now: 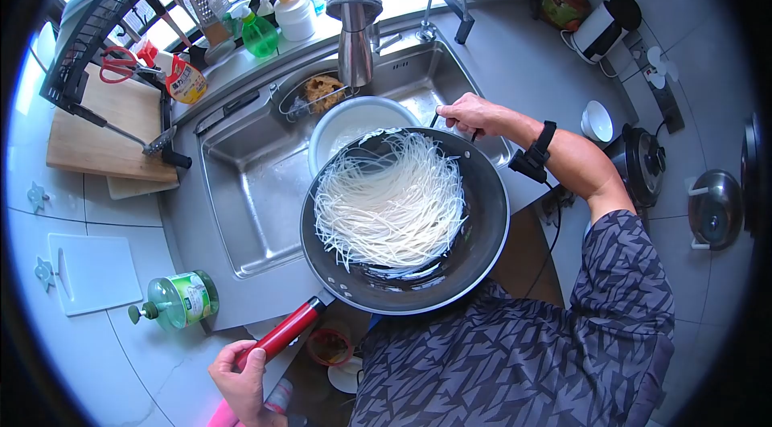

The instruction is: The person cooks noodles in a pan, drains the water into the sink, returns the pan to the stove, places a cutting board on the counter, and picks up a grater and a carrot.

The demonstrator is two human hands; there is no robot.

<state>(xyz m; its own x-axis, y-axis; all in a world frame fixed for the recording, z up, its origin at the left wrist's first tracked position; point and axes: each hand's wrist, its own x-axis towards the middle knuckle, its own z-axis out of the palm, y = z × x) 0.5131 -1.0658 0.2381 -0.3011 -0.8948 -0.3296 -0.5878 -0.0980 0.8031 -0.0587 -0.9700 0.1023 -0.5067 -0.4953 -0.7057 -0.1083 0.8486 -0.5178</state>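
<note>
A dark wok [482, 242] with a pale mass of thin noodles [394, 210] is held level in front of my body, its far edge over the sink's near side. My left hand [245, 379] is closed around the end of its long red handle [285, 333]. At the far rim, my right hand [466, 115] is closed on the small black loop handle. Some wet liquid glistens on the wok's bottom near the noodles. Partly hidden behind the wok, a white basin [330, 125] stands in the sink.
The steel sink [249, 226] has a faucet [446, 5] and a wire rack with a sponge [324, 93]. Cutting board [104, 129] and soap bottle [181, 300] are on the left. A white bowl [597, 121] and a rice cooker [643, 162] stand right.
</note>
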